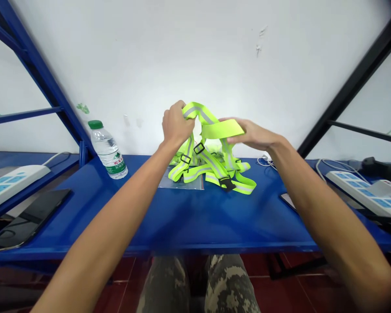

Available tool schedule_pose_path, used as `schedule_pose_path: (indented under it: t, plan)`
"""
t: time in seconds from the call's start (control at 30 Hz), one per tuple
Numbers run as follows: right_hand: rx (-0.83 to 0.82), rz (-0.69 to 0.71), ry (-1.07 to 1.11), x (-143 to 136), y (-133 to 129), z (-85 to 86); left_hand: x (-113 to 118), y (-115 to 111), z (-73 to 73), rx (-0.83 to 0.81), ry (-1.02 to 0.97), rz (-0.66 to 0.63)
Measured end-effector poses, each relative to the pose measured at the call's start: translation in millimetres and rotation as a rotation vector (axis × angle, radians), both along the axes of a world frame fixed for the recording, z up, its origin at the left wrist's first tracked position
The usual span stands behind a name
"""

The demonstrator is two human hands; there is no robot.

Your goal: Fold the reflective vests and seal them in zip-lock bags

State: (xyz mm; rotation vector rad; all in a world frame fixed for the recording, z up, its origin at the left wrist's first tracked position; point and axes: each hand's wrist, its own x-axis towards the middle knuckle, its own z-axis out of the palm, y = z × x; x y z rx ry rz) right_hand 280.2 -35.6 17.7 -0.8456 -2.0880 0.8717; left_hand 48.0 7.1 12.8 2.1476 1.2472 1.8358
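Note:
A neon-yellow reflective vest [211, 167] made of straps with grey stripes is partly lifted off the blue table [169, 221]. My left hand [177, 123] is closed around one strap at the upper left. On the other side, my right hand [247, 132] grips the straps, its fingers partly hidden behind a wide yellow band. Black slide adjusters hang on the straps between the hands. A black buckle [227, 183] rests with the lower straps on the table. Under them lies a clear plastic bag [193, 183], mostly covered.
A water bottle [108, 152] with a green cap stands at the back left. A dark phone [29, 219] lies at left, and another phone [288, 200] is partly behind my right forearm. Power strips [368, 191] and cables are at both sides. Blue and black frame posts flank the table.

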Motion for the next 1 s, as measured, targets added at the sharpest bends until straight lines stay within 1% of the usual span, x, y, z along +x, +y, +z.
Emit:
schedule_pose_path:
  t: [0.07, 0.13, 0.23, 0.3, 0.33, 0.37, 0.4, 0.47, 0.53, 0.57, 0.63, 0.67, 0.7, 0.73, 0.77, 0.8, 0.87, 0.93, 1.0]
  plan:
    - [-0.07, 0.169, -0.097, -4, -5, -8.0, 7, -4, -0.1, 0.002, -0.012, -0.013]
    - [-0.117, 0.276, -0.11, -7, -3, -16.5, 13, -7, -1.1, -0.013, -0.006, -0.03]
    - [-0.19, 0.392, -0.031, -10, 7, -30.2, 16, -9, -4.3, -0.043, 0.03, -0.052]
    - [-0.288, 0.474, 0.004, -9, 12, -38.1, 13, -7, -6.2, -0.038, 0.08, -0.059]
    - [-0.343, 0.487, -0.004, -8, 13, -40.8, 10, -6, -6.5, -0.025, 0.11, -0.062]
    - [-0.39, 0.465, -0.028, -6, 14, -42.1, 6, -5, -6.3, -0.012, 0.14, -0.063]
    - [-0.419, 0.409, -0.06, -3, 14, -42.0, 2, -4, -5.6, -0.003, 0.167, -0.063]
    - [-0.408, 0.219, -0.146, 4, 14, -37.1, -10, -1, -2.9, -0.009, 0.216, -0.06]
    - [-0.293, -0.045, -0.277, 13, 17, -27.9, -21, 0, -0.1, -0.05, 0.267, -0.067]
    - [-0.195, -0.201, -0.36, 18, 19, -22.7, -26, -1, 0.8, -0.076, 0.291, -0.079]
    - [0.07, -0.536, -0.479, 25, 24, -13.5, -34, -3, 1.1, -0.143, 0.325, -0.132]
    - [0.213, -0.682, -0.487, 28, 26, -10.0, -35, -6, 0.7, -0.188, 0.329, -0.175]
    - [0.345, -0.798, -0.456, 29, 28, -7.4, -36, -9, 0.1, -0.239, 0.326, -0.231]
    - [0.452, -0.879, -0.393, 30, 30, -5.7, -35, -13, -0.3, -0.293, 0.32, -0.297]
    - [0.526, -0.929, -0.318, 29, 31, -4.8, -34, -17, -0.5, -0.346, 0.312, -0.366]
    - [0.567, -0.958, -0.245, 28, 32, -4.4, -32, -22, -0.1, -0.39, 0.299, -0.428]
    - [0.558, -0.963, -0.135, 25, 35, -5.0, -29, -28, 1.8, -0.451, 0.259, -0.511]
    - [0.444, -0.909, -0.059, 22, 38, -6.1, -28, -30, 4.4, -0.459, 0.209, -0.521]
    - [0.273, -0.813, 0.001, 21, 39, -6.8, -30, -27, 6.0, -0.411, 0.22, -0.457]
